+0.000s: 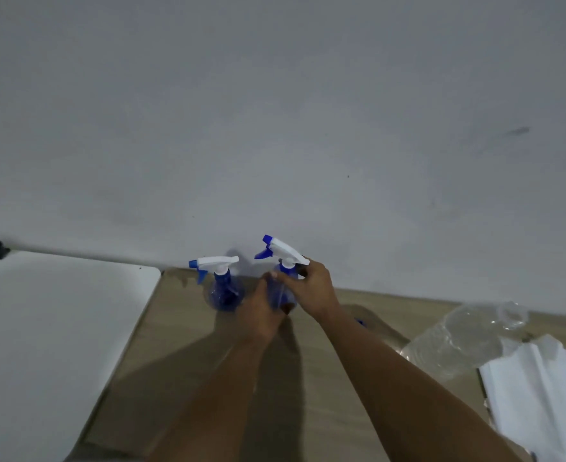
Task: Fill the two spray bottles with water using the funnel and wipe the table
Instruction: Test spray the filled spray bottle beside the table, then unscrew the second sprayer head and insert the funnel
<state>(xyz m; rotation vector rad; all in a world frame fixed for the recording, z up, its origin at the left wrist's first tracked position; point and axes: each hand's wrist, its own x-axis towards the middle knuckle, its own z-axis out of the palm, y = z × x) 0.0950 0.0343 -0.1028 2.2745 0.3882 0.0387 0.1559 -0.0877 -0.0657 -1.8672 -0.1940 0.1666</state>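
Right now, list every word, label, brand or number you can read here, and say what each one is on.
None can be read.
The two blue spray bottles: no label or print shows.
Clear plastic bottle: no label visible.
White paper stack: blank as far as shown.
White board: plain, with no marks.

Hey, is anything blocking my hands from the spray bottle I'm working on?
Nothing visible. Your left hand already holds the right spray bottle by its body, and your right hand grips its neck under the white spray head. The other spray bottle stands clear, beside it.
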